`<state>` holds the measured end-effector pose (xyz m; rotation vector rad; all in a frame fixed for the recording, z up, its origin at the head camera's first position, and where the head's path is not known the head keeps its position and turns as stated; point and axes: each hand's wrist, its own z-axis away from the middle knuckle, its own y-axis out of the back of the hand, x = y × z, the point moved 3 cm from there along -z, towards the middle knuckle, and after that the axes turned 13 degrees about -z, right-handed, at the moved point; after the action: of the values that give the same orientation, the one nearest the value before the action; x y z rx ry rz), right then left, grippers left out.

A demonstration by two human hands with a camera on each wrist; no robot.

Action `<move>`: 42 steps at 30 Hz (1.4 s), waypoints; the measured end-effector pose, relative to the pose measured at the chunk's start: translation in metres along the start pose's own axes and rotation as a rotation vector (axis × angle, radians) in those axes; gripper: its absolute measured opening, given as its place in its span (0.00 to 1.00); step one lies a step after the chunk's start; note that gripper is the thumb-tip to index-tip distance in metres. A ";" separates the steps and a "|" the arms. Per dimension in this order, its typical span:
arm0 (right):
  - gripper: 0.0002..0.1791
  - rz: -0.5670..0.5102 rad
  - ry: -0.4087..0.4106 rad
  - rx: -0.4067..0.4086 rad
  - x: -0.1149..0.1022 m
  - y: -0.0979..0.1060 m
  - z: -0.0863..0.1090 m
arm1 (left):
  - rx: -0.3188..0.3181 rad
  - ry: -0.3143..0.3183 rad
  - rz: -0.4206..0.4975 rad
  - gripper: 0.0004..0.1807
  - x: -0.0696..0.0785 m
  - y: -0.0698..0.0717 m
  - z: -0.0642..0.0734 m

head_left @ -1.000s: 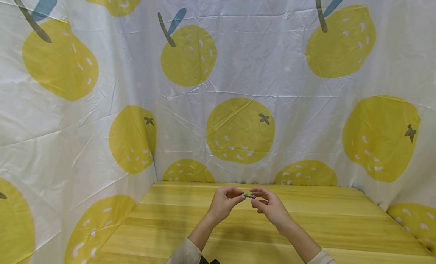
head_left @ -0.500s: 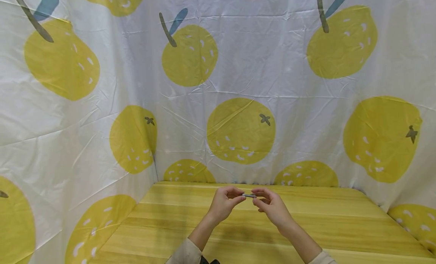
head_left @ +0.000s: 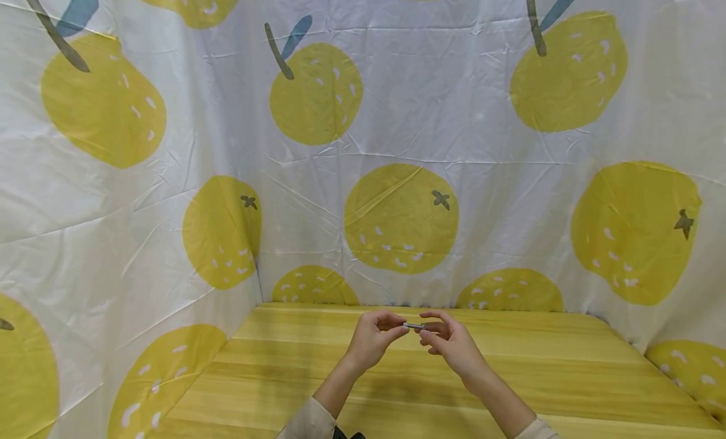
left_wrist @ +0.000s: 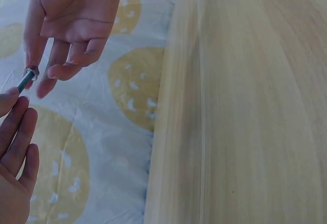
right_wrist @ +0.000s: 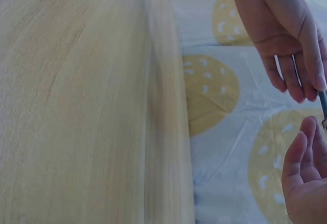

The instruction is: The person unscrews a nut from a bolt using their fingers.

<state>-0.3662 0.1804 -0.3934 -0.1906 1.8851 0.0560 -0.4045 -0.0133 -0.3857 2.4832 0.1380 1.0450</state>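
Observation:
Above the tabletop, my left hand [head_left: 367, 339] pinches one end of a small metal bolt [head_left: 414, 325] between thumb and fingertips. The bolt lies nearly level, pointing toward my right hand [head_left: 454, 347]. A hex-shaped metal piece [left_wrist: 31, 73] sits at its far end in the left wrist view. There the right thumb [left_wrist: 33, 50] reaches right to that hex end, while the right index finger stands apart from it. The right fingers are loosely bent around the end without closing on it. In the right wrist view the bolt shaft [right_wrist: 323, 103] is partly cut off by the frame edge.
A yellow wood-grain table [head_left: 272, 376] lies under both hands. White curtains [head_left: 408, 99] printed with big yellow fruit hang behind it and on both sides. A small black object [head_left: 356, 435] shows at the bottom edge beside the left sleeve.
My right fingertips have shifted slightly right along the bolt's end, and the index finger has lifted a little away from it. The left hand keeps its pinch in the same place.

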 end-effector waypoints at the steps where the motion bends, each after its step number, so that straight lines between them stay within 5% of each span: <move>1: 0.24 -0.001 0.001 -0.001 0.000 0.000 0.000 | 0.003 -0.001 0.001 0.04 0.000 0.000 0.000; 32: 0.22 0.005 -0.009 0.047 0.001 -0.003 0.000 | 0.006 -0.006 -0.007 0.04 -0.002 -0.001 0.000; 42: 0.20 0.017 -0.007 0.000 0.002 -0.001 0.000 | 0.004 0.005 -0.016 0.04 -0.002 0.000 0.001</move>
<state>-0.3662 0.1788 -0.3952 -0.1742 1.8795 0.0680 -0.4055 -0.0144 -0.3875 2.4793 0.1608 1.0454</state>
